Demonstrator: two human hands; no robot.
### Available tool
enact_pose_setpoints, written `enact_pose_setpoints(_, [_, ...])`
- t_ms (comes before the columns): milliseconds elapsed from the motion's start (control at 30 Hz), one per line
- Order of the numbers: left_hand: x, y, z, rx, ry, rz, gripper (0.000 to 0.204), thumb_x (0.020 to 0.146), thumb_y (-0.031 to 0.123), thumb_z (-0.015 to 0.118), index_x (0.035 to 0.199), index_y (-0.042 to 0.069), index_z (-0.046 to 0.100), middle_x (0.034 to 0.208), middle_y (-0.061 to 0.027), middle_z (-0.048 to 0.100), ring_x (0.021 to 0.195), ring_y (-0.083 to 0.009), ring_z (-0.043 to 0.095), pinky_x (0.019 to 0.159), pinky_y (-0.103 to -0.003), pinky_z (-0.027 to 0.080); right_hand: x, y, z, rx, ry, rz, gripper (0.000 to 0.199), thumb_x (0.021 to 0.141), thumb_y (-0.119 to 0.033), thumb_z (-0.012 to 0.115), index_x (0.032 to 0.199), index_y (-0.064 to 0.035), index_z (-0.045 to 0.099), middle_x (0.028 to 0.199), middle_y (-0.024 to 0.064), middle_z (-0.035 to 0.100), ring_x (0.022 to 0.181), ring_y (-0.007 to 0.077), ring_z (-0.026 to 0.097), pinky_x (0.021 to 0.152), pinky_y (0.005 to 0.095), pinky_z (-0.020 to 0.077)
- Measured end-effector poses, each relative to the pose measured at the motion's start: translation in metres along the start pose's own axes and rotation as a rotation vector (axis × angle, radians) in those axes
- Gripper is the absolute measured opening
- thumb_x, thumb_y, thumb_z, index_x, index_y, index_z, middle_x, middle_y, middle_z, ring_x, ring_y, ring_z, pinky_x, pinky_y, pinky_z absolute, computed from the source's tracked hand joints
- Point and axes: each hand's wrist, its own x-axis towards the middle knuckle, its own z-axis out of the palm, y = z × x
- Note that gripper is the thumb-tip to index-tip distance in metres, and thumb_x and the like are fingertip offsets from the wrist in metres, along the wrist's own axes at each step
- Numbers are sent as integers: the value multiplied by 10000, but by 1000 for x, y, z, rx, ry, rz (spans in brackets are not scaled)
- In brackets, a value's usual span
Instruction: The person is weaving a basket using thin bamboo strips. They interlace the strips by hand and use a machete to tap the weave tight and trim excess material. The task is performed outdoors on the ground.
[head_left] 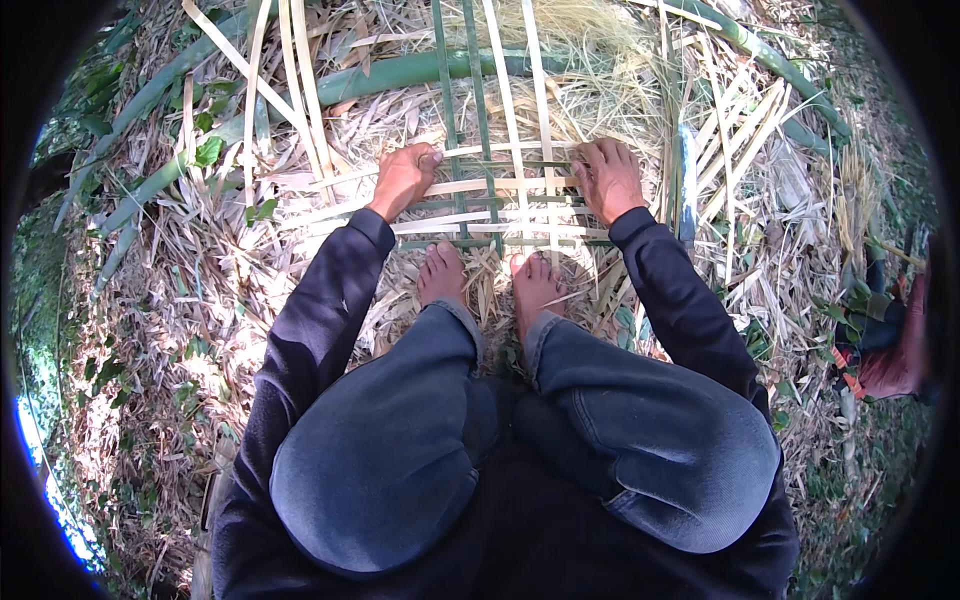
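Observation:
A lattice of split bamboo strips lies on the ground just beyond my bare feet. Pale lengthwise strips (508, 98) and dark green lengthwise strips (447, 90) cross several pale and green crosswise ones. At the lattice's left side, my left hand (404, 178) is closed, its thumb on the farthest pale cross strip (470, 151). My right hand (610, 178) has its fingers curled at the same strip's right end. That strip runs between the two hands, beyond the other cross strips. What lies under the right fingers is partly hidden.
Green bamboo poles (400, 80) lie behind the lattice and at far left. Loose pale strips lie at the upper left (302, 70) and in a pile at right (745, 140). A long bluish-white, blade-like object (687, 185) sits beside my right hand. Dry leaf litter covers the ground.

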Motion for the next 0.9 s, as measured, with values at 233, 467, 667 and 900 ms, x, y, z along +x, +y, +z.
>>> enact_pose_setpoints(233, [1, -2, 1, -9, 30, 29, 281, 949, 316, 593, 970, 55, 695, 688, -139, 644, 640, -277, 624, 675, -400, 488, -3, 23, 8, 134, -175, 73, 221, 955, -272, 592, 982, -77, 693, 830, 145, 628, 868, 352, 602, 808, 467, 469])
enact_pose_setpoints(467, [4, -2, 1, 18, 27, 10, 206, 938, 298, 634, 980, 103, 688, 631, -115, 596, 592, -252, 579, 641, -392, 466, 5, 33, 11, 257, -228, 90, 226, 944, -262, 607, 893, -63, 701, 787, 153, 661, 818, 373, 625, 772, 476, 486])
enact_pose_setpoints(667, [-1, 4, -2, 91, 176, 80, 173, 903, 246, 648, 985, 97, 682, 746, -117, 630, 724, -289, 591, 718, -408, 455, 12, 34, 7, 288, -348, 149, 235, 946, -283, 604, 916, -73, 705, 841, 138, 683, 872, 367, 631, 800, 462, 471])
enact_pose_setpoints(900, [-53, 13, 1, 168, 307, 317, 239, 874, 52, 610, 1108, 29, 652, 1040, -187, 632, 968, -375, 575, 860, -454, 458, -3, 16, 11, 32, -223, 60, 189, 972, -277, 555, 1018, -135, 671, 933, 72, 646, 946, 305, 586, 877, 473, 356])
